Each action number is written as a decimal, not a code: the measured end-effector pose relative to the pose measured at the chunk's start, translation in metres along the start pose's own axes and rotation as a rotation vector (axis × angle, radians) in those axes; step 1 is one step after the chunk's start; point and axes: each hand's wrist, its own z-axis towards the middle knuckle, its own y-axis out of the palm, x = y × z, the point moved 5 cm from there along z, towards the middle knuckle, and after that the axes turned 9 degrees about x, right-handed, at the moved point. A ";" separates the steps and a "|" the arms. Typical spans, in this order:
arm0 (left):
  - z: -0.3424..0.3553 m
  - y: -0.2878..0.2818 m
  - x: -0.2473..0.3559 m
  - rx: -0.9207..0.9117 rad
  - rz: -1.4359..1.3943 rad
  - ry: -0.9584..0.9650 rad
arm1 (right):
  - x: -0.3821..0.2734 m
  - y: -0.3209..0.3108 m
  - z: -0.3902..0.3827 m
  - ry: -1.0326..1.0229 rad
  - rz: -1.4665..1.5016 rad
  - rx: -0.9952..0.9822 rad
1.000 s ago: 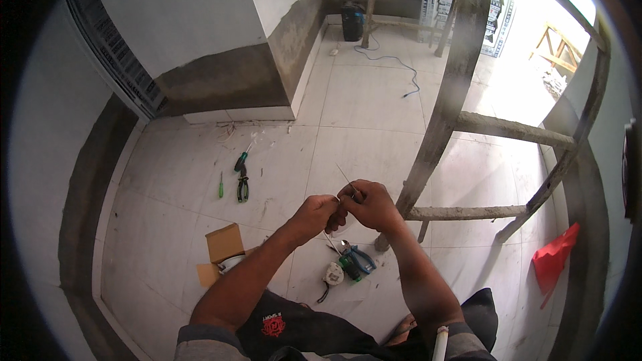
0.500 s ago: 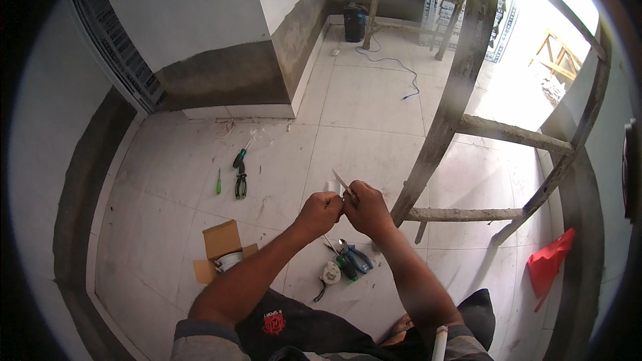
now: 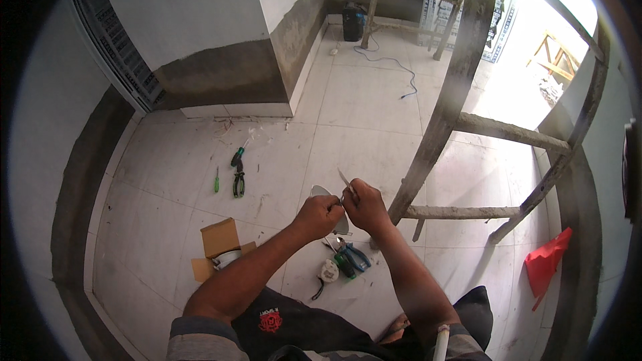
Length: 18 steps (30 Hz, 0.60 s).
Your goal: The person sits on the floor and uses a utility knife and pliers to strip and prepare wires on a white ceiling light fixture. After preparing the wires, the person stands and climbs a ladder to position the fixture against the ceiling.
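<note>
Above the floor in front of me, my left hand (image 3: 319, 216) is closed on the edge of a white round disc (image 3: 321, 191), shaped like a flat ceiling light. Most of the disc is hidden behind the fingers. My right hand (image 3: 365, 204) touches it from the right, its fingers curled round a thin pale blade-like strip (image 3: 344, 176) that points up and left. Between the fingertips, details are too small to tell. Below the hands lie blue-handled pliers (image 3: 359, 259), a green-handled screwdriver (image 3: 346, 266) and a white round tool with a black strap (image 3: 329, 271).
An open cardboard box (image 3: 221, 238) with a white round item stands beside my left forearm. Farther off lie green-and-black pliers (image 3: 239, 184) and a small green screwdriver (image 3: 217, 180). A wooden ladder (image 3: 438, 124) rises at the right, near a red cloth-like piece (image 3: 547, 264).
The left hand has turned and moved slightly down, so more of the white disc shows. The right hand has shifted slightly, and its pale strip stands more upright.
</note>
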 end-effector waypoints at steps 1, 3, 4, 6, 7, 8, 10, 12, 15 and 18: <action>-0.001 0.001 0.002 -0.003 0.000 0.002 | 0.001 0.000 0.000 0.002 -0.004 0.006; -0.004 0.002 0.006 -0.008 0.000 0.005 | 0.006 0.000 -0.001 0.060 0.002 -0.035; -0.005 0.003 0.006 -0.014 0.004 0.007 | 0.008 0.000 -0.001 0.088 0.005 -0.055; -0.007 0.005 0.006 -0.027 0.013 0.010 | 0.012 -0.001 -0.002 0.089 -0.010 -0.052; -0.008 0.007 0.006 -0.047 0.026 0.009 | 0.015 -0.001 -0.002 0.090 -0.019 -0.049; -0.009 0.009 0.007 -0.066 0.039 0.009 | 0.017 -0.003 -0.002 0.094 -0.023 -0.042; -0.012 0.012 0.009 -0.077 0.055 0.035 | 0.023 -0.007 -0.001 0.101 -0.031 -0.026; -0.015 0.015 0.013 -0.061 0.062 0.086 | 0.028 -0.009 -0.001 0.106 -0.036 -0.021; -0.018 0.015 0.015 -0.101 0.084 0.095 | 0.033 -0.011 -0.001 0.110 -0.025 -0.012; -0.019 0.014 0.020 -0.084 0.085 0.089 | 0.040 -0.012 -0.004 0.114 -0.029 -0.012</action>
